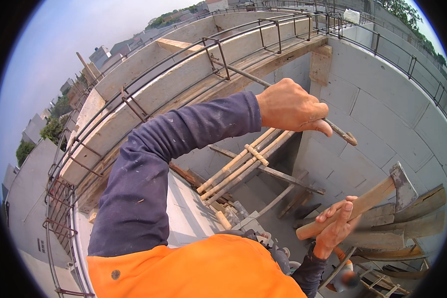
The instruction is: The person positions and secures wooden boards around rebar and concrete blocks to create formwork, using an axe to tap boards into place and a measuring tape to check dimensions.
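Observation:
My left hand [294,107] is closed round a thin metal rod [340,132] with a hooked near end. The rod's far end reaches the steel rebar cage [218,57] along the top of the wall; whether they are joined I cannot tell. Lower right, my right hand [334,226] holds a hatchet [370,201] by its pale wooden handle. The fingers are fairly straight against the handle. The hatchet's worn grey blade [404,186] points up and to the right, apart from the rod.
Long timber formwork [278,58] runs beside the rebar. A grey block wall [377,114] stands on the right. Below are lashed bamboo poles [248,158], a wooden crosspiece [293,180] and stacked curved-looking boards [417,226]. Rooftops lie beyond the left edge.

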Demonstrator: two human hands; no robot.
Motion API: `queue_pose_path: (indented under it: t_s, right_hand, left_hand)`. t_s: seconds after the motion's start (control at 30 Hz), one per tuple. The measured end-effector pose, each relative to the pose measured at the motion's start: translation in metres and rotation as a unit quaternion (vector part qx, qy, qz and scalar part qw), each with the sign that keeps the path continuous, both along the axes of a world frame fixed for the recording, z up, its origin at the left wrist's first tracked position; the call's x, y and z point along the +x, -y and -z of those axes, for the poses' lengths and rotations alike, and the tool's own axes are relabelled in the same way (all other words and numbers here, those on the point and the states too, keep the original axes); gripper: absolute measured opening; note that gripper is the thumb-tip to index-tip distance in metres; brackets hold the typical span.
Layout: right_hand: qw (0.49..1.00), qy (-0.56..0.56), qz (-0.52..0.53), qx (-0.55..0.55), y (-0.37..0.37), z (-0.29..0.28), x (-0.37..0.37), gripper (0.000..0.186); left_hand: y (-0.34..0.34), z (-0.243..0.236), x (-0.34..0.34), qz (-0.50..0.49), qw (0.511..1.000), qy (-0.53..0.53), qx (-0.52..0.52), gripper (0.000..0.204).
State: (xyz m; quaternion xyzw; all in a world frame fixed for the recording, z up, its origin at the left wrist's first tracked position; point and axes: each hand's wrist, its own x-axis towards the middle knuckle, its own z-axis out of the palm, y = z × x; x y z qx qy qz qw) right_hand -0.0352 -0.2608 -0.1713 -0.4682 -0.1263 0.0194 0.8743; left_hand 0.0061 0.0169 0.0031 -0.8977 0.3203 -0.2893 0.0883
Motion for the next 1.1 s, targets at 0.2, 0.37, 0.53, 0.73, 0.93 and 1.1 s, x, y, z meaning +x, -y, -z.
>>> queue_pose_path:
  t_s: [0.2,0.37,0.53,0.73,0.93,1.1]
  right_hand:
    - [0.997,-0.06,0.021,-0.053,-0.001,0.001,0.007,0.033]
    - [0.998,-0.055,0.009,-0.039,-0.006,0.006,0.0,0.035]
    - [0.998,-0.044,-0.002,-0.041,-0.005,0.005,0.0,0.036]
    - [0.999,-0.043,-0.011,-0.018,-0.009,0.0,-0.002,0.036]
    - [0.999,-0.023,-0.027,-0.01,-0.016,0.0,-0.004,0.036]
    - [0.998,-0.022,-0.054,-0.034,-0.028,0.004,-0.009,0.037]
  left_hand:
    - [0.017,0.008,-0.005,0.017,0.999,-0.028,-0.023,0.06]
    - [0.019,0.007,-0.002,0.015,1.0,-0.009,-0.017,0.06]
    - [0.018,0.005,0.005,-0.004,1.0,-0.017,-0.009,0.059]
    - [0.019,0.0,0.004,-0.023,0.999,-0.033,-0.002,0.062]
    - [0.02,-0.002,0.005,-0.02,0.999,-0.034,-0.005,0.061]
    - [0.02,-0.002,0.005,-0.009,0.999,-0.028,-0.013,0.061]
